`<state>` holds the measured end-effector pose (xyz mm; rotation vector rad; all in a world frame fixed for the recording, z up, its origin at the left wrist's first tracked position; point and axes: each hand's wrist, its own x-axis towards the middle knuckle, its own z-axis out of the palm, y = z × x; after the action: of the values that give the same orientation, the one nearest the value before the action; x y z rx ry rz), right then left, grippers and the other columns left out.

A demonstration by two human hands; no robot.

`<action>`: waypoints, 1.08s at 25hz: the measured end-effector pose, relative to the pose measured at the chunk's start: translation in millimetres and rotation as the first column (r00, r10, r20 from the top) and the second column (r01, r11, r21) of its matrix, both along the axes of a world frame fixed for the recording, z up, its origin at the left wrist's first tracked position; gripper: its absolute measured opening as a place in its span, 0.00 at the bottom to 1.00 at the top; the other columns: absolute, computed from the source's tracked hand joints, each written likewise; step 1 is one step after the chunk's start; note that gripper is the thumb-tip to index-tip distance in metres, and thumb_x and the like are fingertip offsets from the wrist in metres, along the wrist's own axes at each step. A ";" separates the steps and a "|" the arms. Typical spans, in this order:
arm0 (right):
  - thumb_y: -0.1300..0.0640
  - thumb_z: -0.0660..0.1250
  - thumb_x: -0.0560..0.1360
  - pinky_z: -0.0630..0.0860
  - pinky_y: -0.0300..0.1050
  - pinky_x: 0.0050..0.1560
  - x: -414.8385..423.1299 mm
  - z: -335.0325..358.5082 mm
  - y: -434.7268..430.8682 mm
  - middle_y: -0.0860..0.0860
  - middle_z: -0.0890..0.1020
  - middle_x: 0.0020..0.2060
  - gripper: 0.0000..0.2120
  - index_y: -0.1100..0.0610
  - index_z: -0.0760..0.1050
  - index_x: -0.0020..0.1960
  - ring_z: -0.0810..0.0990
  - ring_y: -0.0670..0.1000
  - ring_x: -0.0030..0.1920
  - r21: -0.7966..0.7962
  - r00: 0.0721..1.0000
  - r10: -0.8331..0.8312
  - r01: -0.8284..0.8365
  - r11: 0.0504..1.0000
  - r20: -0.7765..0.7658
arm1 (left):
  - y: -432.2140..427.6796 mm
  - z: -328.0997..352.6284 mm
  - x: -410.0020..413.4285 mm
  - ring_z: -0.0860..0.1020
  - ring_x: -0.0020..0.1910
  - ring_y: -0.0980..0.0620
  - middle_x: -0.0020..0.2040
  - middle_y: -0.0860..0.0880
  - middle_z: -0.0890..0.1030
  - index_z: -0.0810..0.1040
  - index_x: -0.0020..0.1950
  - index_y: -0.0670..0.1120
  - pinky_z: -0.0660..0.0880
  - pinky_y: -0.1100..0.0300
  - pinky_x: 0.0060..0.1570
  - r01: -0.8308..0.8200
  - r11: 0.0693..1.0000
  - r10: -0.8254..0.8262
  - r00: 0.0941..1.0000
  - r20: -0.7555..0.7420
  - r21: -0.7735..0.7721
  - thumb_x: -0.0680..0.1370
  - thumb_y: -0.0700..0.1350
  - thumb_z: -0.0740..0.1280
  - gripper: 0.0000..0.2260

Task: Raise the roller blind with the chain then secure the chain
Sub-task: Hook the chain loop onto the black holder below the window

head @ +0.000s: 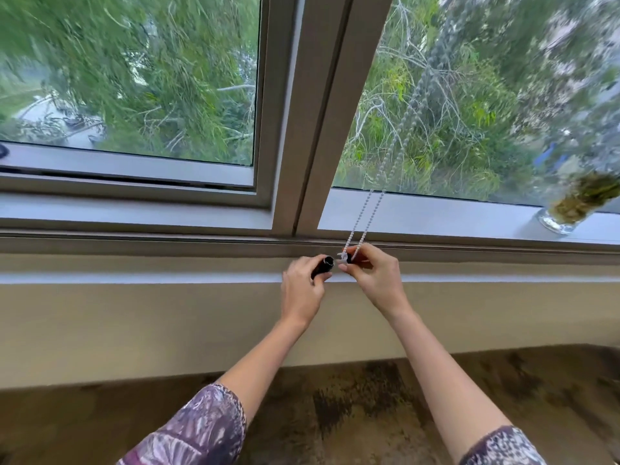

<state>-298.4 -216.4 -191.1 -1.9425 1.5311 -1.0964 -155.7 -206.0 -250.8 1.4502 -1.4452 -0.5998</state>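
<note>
A white beaded chain (368, 214) hangs in a double strand from above, down across the right window pane to the sill. My right hand (375, 278) pinches the bottom loop of the chain together with a small white clip (343, 258). My left hand (302, 290) is closed around a dark cylindrical piece (322, 266) right beside the clip, its open end facing the chain. Both hands meet just above the window sill (167, 263). The roller blind itself is out of view above the frame.
The grey window frame's centre post (315, 112) runs up between two panes with trees outside. A glass jar of dried greenery (570, 209) stands on the sill at the far right. Below the sill are a beige wall and a brown patterned surface (335, 414).
</note>
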 end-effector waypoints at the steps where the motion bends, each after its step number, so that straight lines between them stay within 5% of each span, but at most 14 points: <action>1: 0.59 0.76 0.68 0.78 0.40 0.46 3.7 -1.5 1.1 0.49 0.84 0.39 0.08 0.56 0.81 0.46 0.82 0.47 0.42 0.008 1.000 0.011 -0.011 1.000 0.018 | 2.2 2.4 5.2 0.77 0.51 0.48 0.49 0.50 0.82 0.81 0.58 0.49 0.74 0.47 0.51 0.004 1.000 -0.004 1.000 0.023 -0.007 0.74 0.41 0.69 0.13; 9: 0.61 0.75 0.69 0.79 0.44 0.48 40.6 -1.8 7.3 0.54 0.84 0.40 0.09 0.61 0.81 0.47 0.82 0.51 0.42 0.022 0.995 0.098 -0.098 0.995 -0.002 | 19.8 13.3 50.6 0.77 0.50 0.48 0.49 0.50 0.81 0.81 0.57 0.50 0.75 0.49 0.50 -0.003 0.999 0.008 0.986 0.169 -0.034 0.73 0.38 0.68 0.15; 17: 0.63 0.75 0.68 0.76 0.31 0.46 70.8 -5.2 26.0 0.48 0.83 0.40 0.09 0.55 0.81 0.46 0.81 0.45 0.42 0.004 0.986 0.161 -0.162 0.987 0.048 | 38.9 20.4 85.9 0.77 0.54 0.49 0.53 0.51 0.81 0.79 0.60 0.49 0.76 0.51 0.50 0.080 0.997 -0.081 0.963 0.259 0.012 0.75 0.40 0.67 0.15; 27: 0.61 0.75 0.68 0.74 0.27 0.41 116.8 -11.4 44.9 0.48 0.83 0.40 0.09 0.54 0.80 0.46 0.80 0.43 0.40 -0.016 0.984 0.168 -0.168 0.986 0.066 | 58.4 31.3 138.5 0.77 0.53 0.48 0.52 0.51 0.81 0.81 0.58 0.50 0.74 0.50 0.51 0.077 0.997 -0.078 0.934 0.349 0.019 0.74 0.41 0.69 0.13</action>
<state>-181.7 -171.5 -202.4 -1.9802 1.3026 -1.0873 -17.3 -147.6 -219.5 1.5655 -1.7850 -0.4047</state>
